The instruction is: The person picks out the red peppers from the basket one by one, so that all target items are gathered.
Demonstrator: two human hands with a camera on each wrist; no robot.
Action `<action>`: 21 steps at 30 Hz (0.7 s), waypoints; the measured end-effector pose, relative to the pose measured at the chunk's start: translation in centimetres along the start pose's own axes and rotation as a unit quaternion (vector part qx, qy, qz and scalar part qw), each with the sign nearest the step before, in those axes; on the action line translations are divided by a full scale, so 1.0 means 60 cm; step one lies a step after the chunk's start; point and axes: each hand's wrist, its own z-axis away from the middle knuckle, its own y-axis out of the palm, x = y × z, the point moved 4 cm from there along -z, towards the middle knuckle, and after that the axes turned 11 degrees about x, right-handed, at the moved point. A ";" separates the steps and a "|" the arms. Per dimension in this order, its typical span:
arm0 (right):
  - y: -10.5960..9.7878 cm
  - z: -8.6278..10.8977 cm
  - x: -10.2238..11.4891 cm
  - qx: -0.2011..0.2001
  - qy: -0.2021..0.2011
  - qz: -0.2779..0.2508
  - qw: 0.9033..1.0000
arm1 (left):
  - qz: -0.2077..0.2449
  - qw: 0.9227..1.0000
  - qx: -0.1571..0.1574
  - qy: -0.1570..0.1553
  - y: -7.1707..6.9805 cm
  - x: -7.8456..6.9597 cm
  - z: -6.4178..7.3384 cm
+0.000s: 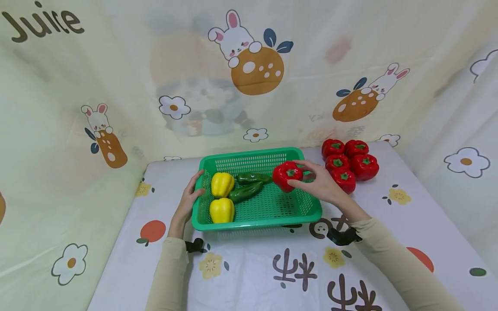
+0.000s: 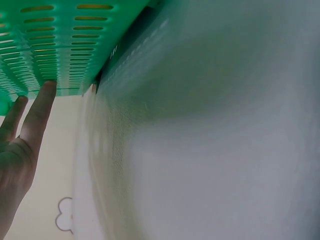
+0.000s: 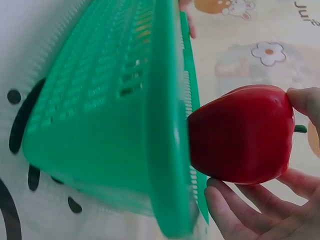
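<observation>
A red bell pepper point(image 1: 287, 176) is held between the thumb and fingers of my right hand point(image 1: 317, 181), above the right part of a green plastic basket point(image 1: 256, 225). In the right wrist view the same pepper point(image 3: 242, 135) hangs just past the basket's rim point(image 3: 170, 150), its green stem toward the palm. At the basket's left end, my left hand point(image 1: 188, 203) grips the side, thumb over the rim. Its fingers point(image 2: 40, 112) lie against the slotted outer wall in the left wrist view. Inside the basket are two yellow bell peppers point(image 1: 222, 185) and two dark green peppers point(image 1: 246, 192).
Several more red bell peppers point(image 1: 364, 167) stand clustered on the table right of the basket, close behind my right hand. A patterned cloth point(image 1: 241, 268) covers the table. Printed curtains point(image 1: 128, 77) hang along the back and sides.
</observation>
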 end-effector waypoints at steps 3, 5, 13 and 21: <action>-0.014 0.008 -0.008 -0.004 0.004 -0.004 1.000 | 0.002 1.000 0.001 -0.003 0.001 0.000 0.002; -0.024 0.014 -0.010 -0.011 0.008 -0.005 1.000 | 0.003 1.000 0.001 -0.006 0.001 -0.001 0.002; -0.068 0.040 -0.021 -0.052 0.010 0.005 0.999 | 0.000 1.000 0.001 -0.006 0.003 -0.002 0.001; -0.114 0.074 -0.052 -0.095 0.032 0.001 0.995 | 0.005 1.000 0.006 -0.003 0.005 -0.004 0.002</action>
